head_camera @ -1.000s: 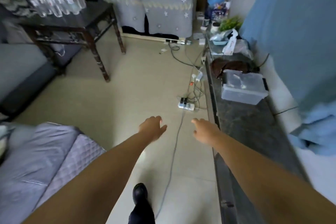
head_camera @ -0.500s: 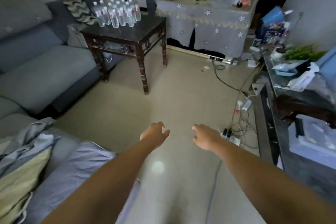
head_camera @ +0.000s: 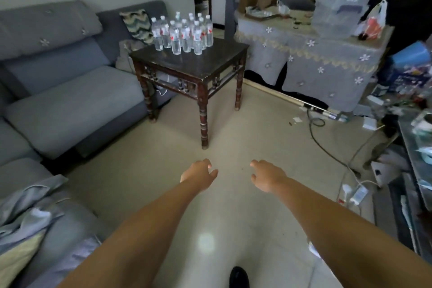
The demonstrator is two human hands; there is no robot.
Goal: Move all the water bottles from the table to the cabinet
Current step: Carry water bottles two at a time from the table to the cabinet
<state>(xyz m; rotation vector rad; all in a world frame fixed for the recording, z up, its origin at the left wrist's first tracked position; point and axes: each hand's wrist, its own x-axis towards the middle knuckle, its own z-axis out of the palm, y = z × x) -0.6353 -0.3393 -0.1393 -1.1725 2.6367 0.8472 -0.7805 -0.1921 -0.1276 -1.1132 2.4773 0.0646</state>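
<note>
A grey sofa [head_camera: 70, 91] is flanking you on the left and a cloth-draped table [head_camera: 311, 58] is sitting far right, with cables [head_camera: 327, 145] trailing over the open floor [head_camera: 245, 138] between. You are holding your left hand [head_camera: 198, 174] and right hand [head_camera: 267, 176] out empty, fingers loosely spread. The water bottles [head_camera: 184, 33] are standing clustered on the dark wooden table [head_camera: 198, 63], far ahead and well apart from both hands.

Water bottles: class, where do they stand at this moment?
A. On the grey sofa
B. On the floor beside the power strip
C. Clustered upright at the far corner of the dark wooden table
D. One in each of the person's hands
C: the water bottles stand upright in a tight cluster at the far corner of the dark wooden table, while the left hand and right hand are both empty over the floor.
</note>
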